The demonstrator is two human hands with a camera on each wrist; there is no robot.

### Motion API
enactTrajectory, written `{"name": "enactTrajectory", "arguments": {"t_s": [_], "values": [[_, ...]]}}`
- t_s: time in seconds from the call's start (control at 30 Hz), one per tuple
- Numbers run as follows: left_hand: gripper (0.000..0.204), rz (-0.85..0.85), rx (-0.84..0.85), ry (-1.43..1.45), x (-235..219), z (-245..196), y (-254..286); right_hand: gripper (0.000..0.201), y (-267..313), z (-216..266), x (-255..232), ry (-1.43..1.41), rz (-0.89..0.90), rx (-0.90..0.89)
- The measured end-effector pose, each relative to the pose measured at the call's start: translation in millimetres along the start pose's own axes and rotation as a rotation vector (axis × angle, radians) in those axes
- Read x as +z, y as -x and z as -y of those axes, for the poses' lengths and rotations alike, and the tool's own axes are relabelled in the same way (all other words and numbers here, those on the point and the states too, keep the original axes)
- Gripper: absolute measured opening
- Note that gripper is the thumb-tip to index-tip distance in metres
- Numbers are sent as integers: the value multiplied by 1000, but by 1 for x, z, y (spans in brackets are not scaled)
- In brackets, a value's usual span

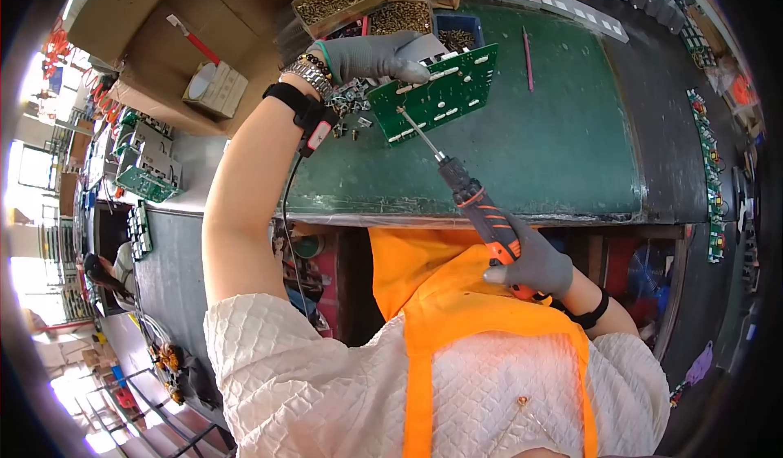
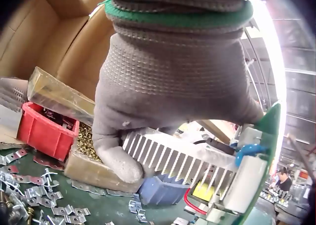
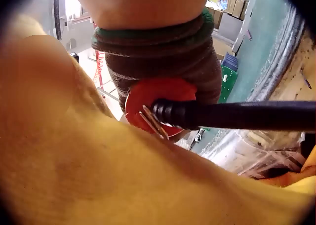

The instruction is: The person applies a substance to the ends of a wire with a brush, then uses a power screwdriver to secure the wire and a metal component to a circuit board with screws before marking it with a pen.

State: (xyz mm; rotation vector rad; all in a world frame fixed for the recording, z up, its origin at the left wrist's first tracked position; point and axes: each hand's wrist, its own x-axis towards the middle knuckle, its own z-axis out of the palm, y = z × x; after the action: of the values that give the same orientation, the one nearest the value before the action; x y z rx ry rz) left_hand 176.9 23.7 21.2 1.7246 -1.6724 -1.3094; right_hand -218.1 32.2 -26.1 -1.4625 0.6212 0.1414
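Observation:
My gloved left hand grips a green circuit board by its upper edge, tilted above the bench. In the left wrist view the hand spans a finned metal heat sink mounted on the board's far side. My gloved right hand holds a black-and-orange electric screwdriver. Its long bit points up and left, the tip right at the board's left part, where a small copper-coloured spot shows. From the right wrist, the driver's red end and black cord show below the glove.
Beyond the board stand trays of brass-coloured screws and a blue bin. Loose metal clips lie near the left hand. A cardboard box sits at left, a pink pen-like stick at right, and more boards line the far right.

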Motion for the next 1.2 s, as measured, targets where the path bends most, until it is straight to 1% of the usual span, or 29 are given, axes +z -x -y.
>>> {"name": "enactTrajectory", "arguments": {"t_s": [0.07,0.2,0.3,0.43,0.53,0.6,0.7,0.83,0.9,0.97,1.1,1.2], "values": [[107,-17,12,-7,1,2,0,84,-4,4,2,-25,12,91],[107,-49,29,-16,4,-5,4,82,-7,12,5,-44,4,98],[106,-64,43,-9,6,-4,5,82,-7,13,5,-81,32,99],[104,-19,66,41,8,-6,6,80,-2,14,6,-141,29,131],[101,-18,38,35,8,-6,6,80,-1,13,6,-124,24,142],[99,-47,37,-70,7,-7,7,79,-1,14,7,-100,20,151],[98,-64,46,-68,10,-15,11,76,-2,13,8,-98,9,138],[99,-37,84,-17,14,-23,15,71,-3,14,7,-159,43,111],[95,-90,82,-11,15,-18,13,70,-1,15,9,-183,49,105],[93,-86,69,8,14,-12,10,65,2,14,14,-336,164,173],[88,-90,31,17,15,-13,8,64,8,27,28,-401,170,194],[87,-111,49,-23,16,-17,11,62,9,31,35,-424,149,185]]}}
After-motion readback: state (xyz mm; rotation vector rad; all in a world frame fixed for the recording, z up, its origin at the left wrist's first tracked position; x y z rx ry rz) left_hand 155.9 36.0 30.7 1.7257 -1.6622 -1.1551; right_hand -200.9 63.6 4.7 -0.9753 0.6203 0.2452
